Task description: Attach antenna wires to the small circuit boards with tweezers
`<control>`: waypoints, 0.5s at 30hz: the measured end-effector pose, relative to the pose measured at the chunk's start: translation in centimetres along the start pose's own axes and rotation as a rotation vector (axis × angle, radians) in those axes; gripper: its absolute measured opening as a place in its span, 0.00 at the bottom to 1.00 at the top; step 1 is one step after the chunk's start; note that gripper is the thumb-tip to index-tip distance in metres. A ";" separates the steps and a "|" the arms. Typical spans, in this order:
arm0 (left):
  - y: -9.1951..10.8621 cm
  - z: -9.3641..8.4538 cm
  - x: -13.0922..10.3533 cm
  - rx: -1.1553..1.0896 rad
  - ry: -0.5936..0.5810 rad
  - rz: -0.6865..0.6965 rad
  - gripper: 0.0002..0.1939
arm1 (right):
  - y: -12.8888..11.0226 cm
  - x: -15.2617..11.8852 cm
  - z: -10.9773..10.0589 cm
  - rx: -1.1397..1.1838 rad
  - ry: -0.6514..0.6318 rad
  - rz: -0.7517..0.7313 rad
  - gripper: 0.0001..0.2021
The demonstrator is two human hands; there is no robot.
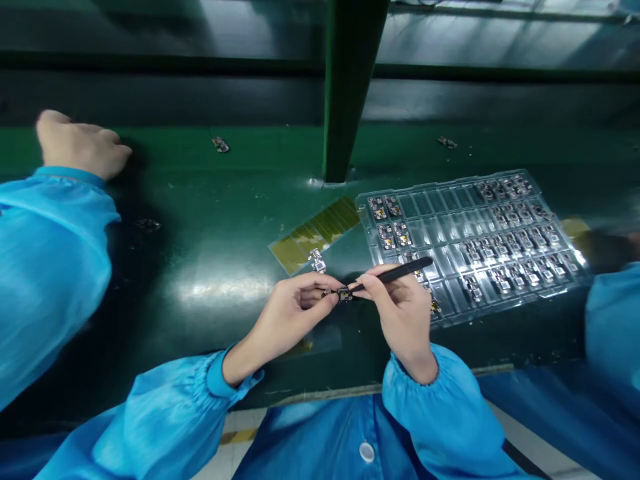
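Pinching a small circuit board (345, 294), the left hand (286, 311) apparently steadies it while the right hand (401, 308) grips black tweezers (409, 268), next probably needing delicate aim.

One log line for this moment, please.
left hand: pinches circuit board | right hand: holds black tool | clear tray: partly filled

We were in an electronics workshop; small circuit boards (379, 209) lay in a clear tray (435, 208) on our green table (215, 230); matching blue sleeves (50, 247) lined it.

blue sleeves (170, 407), gathered cuffs (219, 377), round white button (367, 453)
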State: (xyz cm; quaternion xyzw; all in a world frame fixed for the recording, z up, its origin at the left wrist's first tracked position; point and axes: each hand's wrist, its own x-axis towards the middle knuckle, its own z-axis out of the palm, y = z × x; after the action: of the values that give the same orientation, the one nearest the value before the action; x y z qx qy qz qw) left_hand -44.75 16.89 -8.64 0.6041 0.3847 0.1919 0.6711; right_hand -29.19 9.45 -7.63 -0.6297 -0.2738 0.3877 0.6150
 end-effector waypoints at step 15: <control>-0.5 0.6 -0.1 -0.089 0.127 0.051 0.05 | 0.6 -1.5 0.6 -0.283 0.005 -0.231 0.01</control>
State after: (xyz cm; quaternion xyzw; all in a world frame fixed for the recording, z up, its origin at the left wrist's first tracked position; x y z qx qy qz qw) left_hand -44.43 16.36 -9.09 0.5700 0.4020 0.2635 0.6664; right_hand -30.62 8.48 -7.99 -0.6753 -0.3943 0.2706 0.5615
